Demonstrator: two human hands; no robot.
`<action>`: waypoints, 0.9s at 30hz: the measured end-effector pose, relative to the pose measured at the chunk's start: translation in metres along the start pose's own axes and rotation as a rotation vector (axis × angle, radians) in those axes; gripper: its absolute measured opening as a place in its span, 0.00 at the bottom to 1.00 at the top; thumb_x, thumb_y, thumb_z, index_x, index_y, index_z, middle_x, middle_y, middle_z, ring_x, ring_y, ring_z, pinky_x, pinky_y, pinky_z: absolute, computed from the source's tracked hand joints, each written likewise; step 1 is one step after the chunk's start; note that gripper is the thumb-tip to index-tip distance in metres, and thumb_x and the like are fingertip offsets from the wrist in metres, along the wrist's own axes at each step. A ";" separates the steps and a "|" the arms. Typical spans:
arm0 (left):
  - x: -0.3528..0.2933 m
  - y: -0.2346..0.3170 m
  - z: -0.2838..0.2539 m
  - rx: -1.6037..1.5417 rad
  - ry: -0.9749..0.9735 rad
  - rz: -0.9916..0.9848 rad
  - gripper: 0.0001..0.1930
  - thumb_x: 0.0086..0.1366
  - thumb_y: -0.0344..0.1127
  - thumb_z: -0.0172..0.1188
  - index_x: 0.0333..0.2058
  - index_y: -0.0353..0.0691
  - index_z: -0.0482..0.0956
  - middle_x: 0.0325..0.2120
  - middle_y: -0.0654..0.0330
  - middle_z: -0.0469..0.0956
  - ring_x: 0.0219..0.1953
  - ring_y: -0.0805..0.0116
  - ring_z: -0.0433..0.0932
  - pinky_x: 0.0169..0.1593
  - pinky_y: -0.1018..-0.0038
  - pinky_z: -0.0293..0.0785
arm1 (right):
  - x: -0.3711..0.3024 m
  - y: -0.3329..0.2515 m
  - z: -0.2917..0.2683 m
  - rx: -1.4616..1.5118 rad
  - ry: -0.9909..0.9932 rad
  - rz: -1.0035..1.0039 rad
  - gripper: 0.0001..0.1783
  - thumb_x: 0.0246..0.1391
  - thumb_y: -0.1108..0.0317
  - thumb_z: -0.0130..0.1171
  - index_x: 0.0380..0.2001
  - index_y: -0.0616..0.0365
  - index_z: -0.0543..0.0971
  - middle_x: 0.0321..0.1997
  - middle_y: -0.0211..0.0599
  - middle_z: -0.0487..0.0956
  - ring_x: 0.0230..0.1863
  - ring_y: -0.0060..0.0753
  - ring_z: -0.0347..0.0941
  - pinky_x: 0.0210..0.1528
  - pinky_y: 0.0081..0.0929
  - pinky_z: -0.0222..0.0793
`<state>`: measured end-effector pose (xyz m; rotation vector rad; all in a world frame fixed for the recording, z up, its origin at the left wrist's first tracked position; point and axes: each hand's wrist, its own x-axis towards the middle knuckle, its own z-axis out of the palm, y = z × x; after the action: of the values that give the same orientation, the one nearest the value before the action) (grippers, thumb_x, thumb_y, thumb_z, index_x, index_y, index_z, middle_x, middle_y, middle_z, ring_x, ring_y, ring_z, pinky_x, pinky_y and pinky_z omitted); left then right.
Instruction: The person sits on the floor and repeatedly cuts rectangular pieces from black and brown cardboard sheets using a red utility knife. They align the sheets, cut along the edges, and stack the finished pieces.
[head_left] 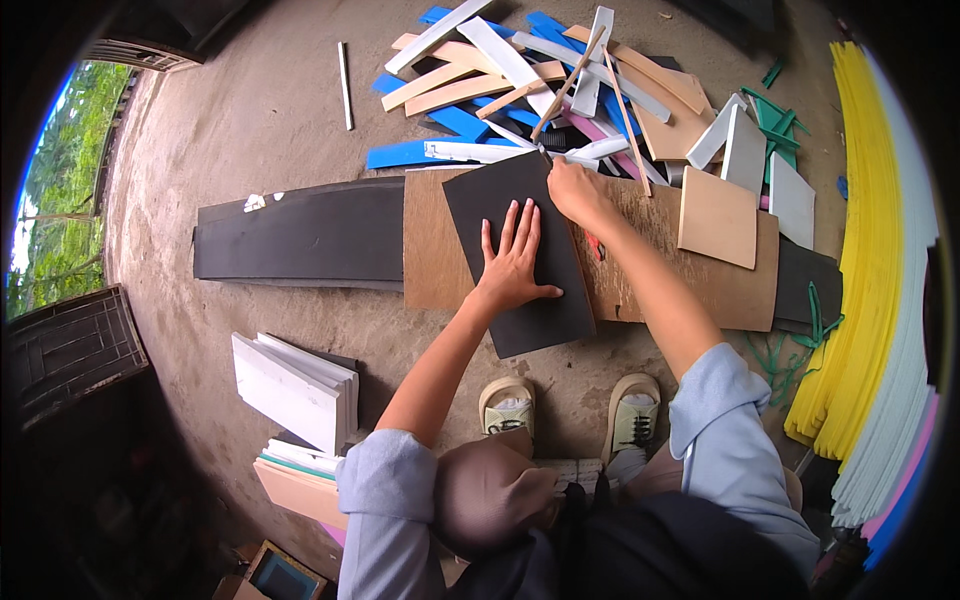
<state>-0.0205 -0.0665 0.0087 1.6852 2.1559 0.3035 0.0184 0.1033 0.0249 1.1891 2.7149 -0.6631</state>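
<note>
A black rectangular foam sheet [515, 315] lies slanted across a worn wooden board [435, 235]. My left hand [512, 258] presses flat on the sheet, its fingers spread. At the sheet's far right corner, my right hand [580, 190] is closed around a thin blade-like tool [543, 149]. Only a small tip of it shows beyond the fingers, so its exact kind is hidden. Beneath my right forearm, a small red object [595, 247] rests on the board. A square beige foam piece [718, 218] sits at the board's right end.
Beyond the board is a heap of blue, white and beige foam strips [500, 60], with green scraps [778, 125] beside it. Long black sheets [300, 235] extend leftward. White foam pieces [290, 390] stand at the near left. Tall yellow sheets [850, 260] line the right.
</note>
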 end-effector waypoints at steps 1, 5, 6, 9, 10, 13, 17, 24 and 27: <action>0.000 0.000 -0.001 -0.004 0.006 0.003 0.63 0.32 0.63 0.64 0.60 0.36 0.36 0.62 0.56 0.35 0.64 0.60 0.30 0.59 0.46 0.24 | 0.002 0.000 0.006 0.017 0.012 0.013 0.15 0.53 0.63 0.40 0.35 0.63 0.71 0.32 0.57 0.75 0.37 0.56 0.72 0.41 0.49 0.65; -0.004 -0.005 0.000 -0.008 0.024 -0.010 0.63 0.32 0.62 0.65 0.60 0.36 0.37 0.62 0.56 0.36 0.64 0.60 0.31 0.59 0.46 0.24 | 0.001 -0.010 0.003 0.001 0.000 -0.050 0.16 0.52 0.66 0.37 0.34 0.64 0.71 0.32 0.56 0.76 0.38 0.55 0.73 0.41 0.49 0.65; -0.004 -0.005 0.000 -0.008 0.025 -0.008 0.63 0.32 0.62 0.65 0.60 0.36 0.37 0.62 0.56 0.36 0.64 0.60 0.30 0.59 0.46 0.24 | 0.002 -0.013 0.000 0.014 -0.083 -0.020 0.16 0.52 0.66 0.37 0.35 0.64 0.71 0.33 0.55 0.76 0.38 0.55 0.73 0.42 0.49 0.65; -0.003 0.000 0.001 -0.010 0.023 -0.005 0.63 0.33 0.63 0.64 0.60 0.36 0.37 0.62 0.57 0.35 0.64 0.60 0.30 0.59 0.47 0.24 | 0.003 -0.010 -0.003 0.018 -0.177 0.056 0.16 0.51 0.66 0.36 0.37 0.65 0.71 0.33 0.55 0.76 0.39 0.53 0.73 0.43 0.48 0.65; -0.001 0.003 0.002 -0.007 0.024 0.005 0.63 0.33 0.63 0.64 0.60 0.36 0.37 0.62 0.57 0.35 0.64 0.60 0.30 0.59 0.47 0.23 | -0.005 -0.008 0.001 -0.003 -0.109 0.071 0.17 0.51 0.66 0.37 0.37 0.65 0.70 0.33 0.55 0.76 0.39 0.52 0.73 0.43 0.47 0.66; 0.001 0.003 0.003 0.018 0.015 0.011 0.63 0.32 0.65 0.62 0.60 0.37 0.36 0.62 0.57 0.35 0.64 0.61 0.29 0.59 0.48 0.22 | -0.038 -0.001 0.003 0.088 -0.186 0.160 0.16 0.51 0.66 0.37 0.38 0.64 0.70 0.34 0.56 0.75 0.39 0.53 0.73 0.43 0.46 0.66; -0.006 -0.010 0.009 0.033 0.035 -0.012 0.64 0.32 0.67 0.61 0.61 0.39 0.35 0.63 0.57 0.34 0.64 0.61 0.29 0.59 0.47 0.21 | -0.127 0.014 0.021 0.058 -0.266 0.119 0.14 0.51 0.68 0.39 0.36 0.66 0.69 0.33 0.58 0.75 0.38 0.56 0.72 0.40 0.45 0.68; 0.001 -0.005 0.010 0.069 0.003 -0.002 0.65 0.33 0.67 0.61 0.60 0.39 0.32 0.63 0.57 0.31 0.64 0.61 0.26 0.58 0.45 0.22 | -0.251 0.037 0.024 0.076 -0.343 0.201 0.11 0.50 0.69 0.41 0.33 0.67 0.67 0.29 0.60 0.75 0.35 0.57 0.73 0.37 0.47 0.68; 0.003 -0.006 0.011 0.089 -0.029 -0.015 0.65 0.33 0.68 0.61 0.60 0.38 0.32 0.63 0.57 0.31 0.64 0.60 0.26 0.58 0.45 0.22 | -0.266 0.040 0.031 0.072 -0.301 0.189 0.12 0.49 0.69 0.42 0.35 0.67 0.67 0.26 0.60 0.75 0.33 0.58 0.73 0.37 0.47 0.68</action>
<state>-0.0218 -0.0661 -0.0043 1.7093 2.1896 0.1792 0.2281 -0.0657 0.0535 1.2291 2.3193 -0.8428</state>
